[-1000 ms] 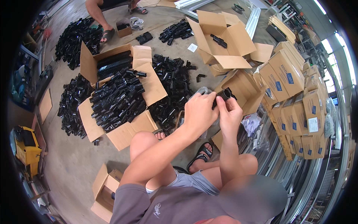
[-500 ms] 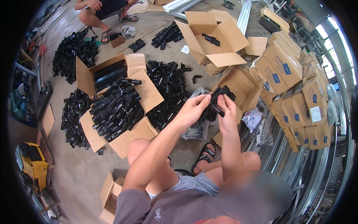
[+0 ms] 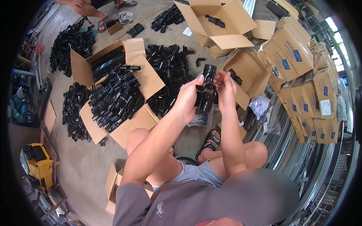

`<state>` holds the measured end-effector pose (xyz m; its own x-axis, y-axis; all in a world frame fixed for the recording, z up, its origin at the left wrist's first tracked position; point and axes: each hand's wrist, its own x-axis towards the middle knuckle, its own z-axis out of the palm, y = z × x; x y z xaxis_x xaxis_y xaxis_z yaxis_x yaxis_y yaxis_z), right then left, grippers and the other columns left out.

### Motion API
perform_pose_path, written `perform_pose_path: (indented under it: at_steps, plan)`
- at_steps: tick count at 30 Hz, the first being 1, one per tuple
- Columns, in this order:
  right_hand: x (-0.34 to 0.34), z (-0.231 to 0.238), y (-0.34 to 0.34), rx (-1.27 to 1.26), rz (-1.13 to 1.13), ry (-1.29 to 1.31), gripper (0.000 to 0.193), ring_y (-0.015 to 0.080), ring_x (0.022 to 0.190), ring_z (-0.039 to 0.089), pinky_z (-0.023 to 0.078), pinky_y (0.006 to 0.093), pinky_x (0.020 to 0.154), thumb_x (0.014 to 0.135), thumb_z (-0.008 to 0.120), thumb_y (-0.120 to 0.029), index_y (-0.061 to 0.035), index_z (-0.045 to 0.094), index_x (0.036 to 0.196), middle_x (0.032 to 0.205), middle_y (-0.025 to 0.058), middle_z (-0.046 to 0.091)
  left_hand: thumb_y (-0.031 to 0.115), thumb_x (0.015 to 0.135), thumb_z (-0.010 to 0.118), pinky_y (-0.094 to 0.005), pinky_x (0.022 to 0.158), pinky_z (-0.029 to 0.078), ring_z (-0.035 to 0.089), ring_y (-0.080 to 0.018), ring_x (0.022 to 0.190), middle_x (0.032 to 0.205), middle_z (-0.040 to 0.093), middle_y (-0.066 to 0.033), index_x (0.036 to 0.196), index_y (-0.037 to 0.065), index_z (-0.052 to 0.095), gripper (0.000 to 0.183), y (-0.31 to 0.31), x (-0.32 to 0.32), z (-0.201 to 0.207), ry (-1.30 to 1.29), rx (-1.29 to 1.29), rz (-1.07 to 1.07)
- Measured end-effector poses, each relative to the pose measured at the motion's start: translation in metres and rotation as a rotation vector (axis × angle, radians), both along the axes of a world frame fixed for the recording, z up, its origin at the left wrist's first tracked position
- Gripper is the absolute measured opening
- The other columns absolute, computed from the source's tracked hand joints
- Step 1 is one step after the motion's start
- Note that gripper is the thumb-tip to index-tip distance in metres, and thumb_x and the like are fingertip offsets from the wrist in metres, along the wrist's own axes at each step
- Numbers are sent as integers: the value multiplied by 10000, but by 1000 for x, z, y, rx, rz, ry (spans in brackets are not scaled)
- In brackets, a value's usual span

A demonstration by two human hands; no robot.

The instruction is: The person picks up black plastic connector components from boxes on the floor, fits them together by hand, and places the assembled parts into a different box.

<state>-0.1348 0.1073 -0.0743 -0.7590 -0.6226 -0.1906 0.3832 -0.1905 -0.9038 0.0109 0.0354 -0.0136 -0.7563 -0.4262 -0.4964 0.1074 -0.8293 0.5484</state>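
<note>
My left hand (image 3: 189, 95) is closed around a glossy black plastic fitting (image 3: 207, 81) with tube-like sections, held up in front of my knees. More dark parts show just below it, and I cannot make out whether they belong to the same piece. My right hand (image 3: 227, 92) is beside the fitting with its fingers apart and slightly bent, nothing visible in them. Behind that hand, an open cardboard box (image 3: 252, 70) has a black part (image 3: 235, 77) in it. Beneath my hands lies a clear plastic bag (image 3: 200, 119), partly hidden.
Piles of black fittings (image 3: 169, 67) lie around a full open carton (image 3: 80, 69) on the left. Another open carton (image 3: 233, 42) stands at the back. Stacked cartons (image 3: 288, 56) and long metal profiles (image 3: 275, 150) line the right. Another person's leg (image 3: 88, 11) shows at upper left.
My right hand has come off the black fitting and its fingers have spread. The fitting has turned more upright in my left hand. The view has shifted, so the surroundings sit higher.
</note>
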Motion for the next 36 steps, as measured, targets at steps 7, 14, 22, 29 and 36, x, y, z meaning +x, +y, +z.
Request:
perform_pose_path:
  at_steps: [7,14,22,29,36]
  plan:
    - [11,-212,40,1151,630,707,152,344,936,694,535,427,858,784,716,-250,-141,774,873,950,164,723,332,1022,503,-297,662,527,626,-140,720,876,670,-47,1009,41,651,327,-6,-12,6,-72,-76,254]
    - [65,-244,40,1304,672,890,238,409,1006,664,536,478,868,829,560,-93,-20,719,991,1037,261,681,300,1025,523,-246,672,466,587,-84,709,801,667,-9,979,5,687,340,-5,-5,5,-74,-258,376]
    - [53,-232,43,1136,483,850,205,409,969,665,531,483,825,874,574,-131,-33,718,983,1021,242,686,356,1022,509,-258,735,474,600,-94,774,893,691,-23,993,41,699,368,-10,-6,1,-5,-262,290]
    - [17,-7,7,150,49,292,119,91,764,638,504,220,648,908,634,1,-9,605,1023,844,28,681,312,1034,499,-251,725,498,612,-81,785,909,689,-22,1069,42,669,322,2,-8,1,14,-318,284]
    - [8,102,36,118,284,535,152,134,822,681,543,255,726,884,675,4,22,676,1035,922,72,716,320,1029,500,-264,707,526,642,-103,772,915,693,-31,1085,37,664,332,15,-2,10,31,-115,71]
